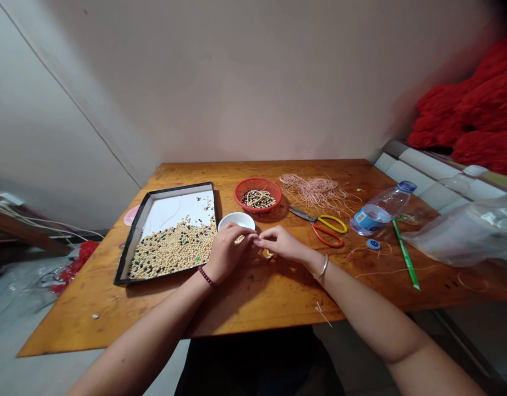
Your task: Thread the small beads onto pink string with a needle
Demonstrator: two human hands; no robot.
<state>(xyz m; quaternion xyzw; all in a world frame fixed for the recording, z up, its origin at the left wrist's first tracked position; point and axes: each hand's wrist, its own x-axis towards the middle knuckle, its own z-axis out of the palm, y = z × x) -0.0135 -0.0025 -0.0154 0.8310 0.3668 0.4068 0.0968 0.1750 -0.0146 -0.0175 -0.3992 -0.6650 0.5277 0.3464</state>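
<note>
My left hand and my right hand meet fingertip to fingertip over the wooden table, just in front of a small white bowl. Both pinch something small; a pale bead shows at the left fingers, and a few beads lie under the right hand. Left of my hands sits a black-rimmed tray with a heap of tan beads. A red basket of mixed beads stands behind the bowl.
A tangle of pink cord, yellow-and-orange scissors, a lying plastic bottle with its blue cap off, and a green stick lie to the right. A clear plastic bag and red yarn are at far right.
</note>
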